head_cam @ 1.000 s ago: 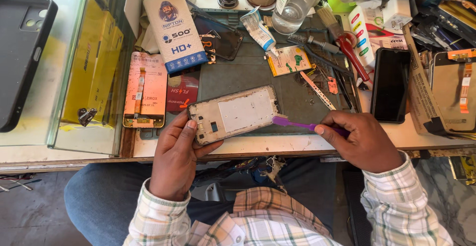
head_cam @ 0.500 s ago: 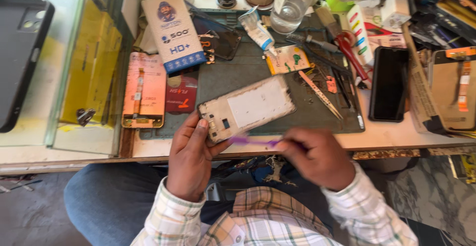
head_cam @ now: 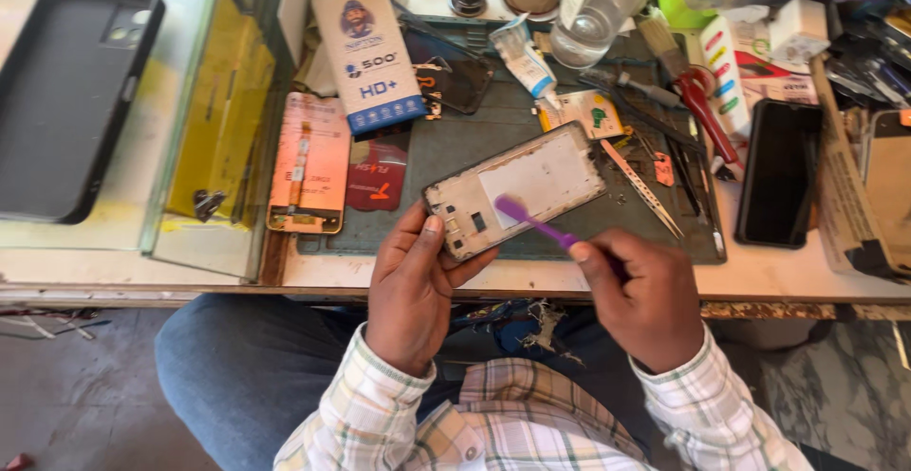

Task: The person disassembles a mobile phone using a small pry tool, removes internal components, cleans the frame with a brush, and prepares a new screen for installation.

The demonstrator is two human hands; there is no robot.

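My left hand (head_cam: 410, 286) grips the near end of an opened phone frame (head_cam: 517, 188), holding it tilted above the dark green work mat (head_cam: 427, 163). The frame is pale, with a white panel in its middle and small cut-outs near my thumb. My right hand (head_cam: 643, 291) holds a purple brush (head_cam: 533, 225) by its handle. The brush head rests on the frame's inner face, near its lower edge.
Metal tweezers (head_cam: 641, 186), a red-handled tool (head_cam: 704, 115), a glue tube (head_cam: 525, 61), a clear bottle (head_cam: 598, 6), a blue-and-white box (head_cam: 368, 58) and a black phone (head_cam: 778, 184) crowd the bench. A display part (head_cam: 308, 163) and a black phone case (head_cam: 71, 101) lie left.
The purple brush moved from beside the frame's right end to under its near edge, and now sits on its inner face. My right hand came in towards my left. The frame tilted more.
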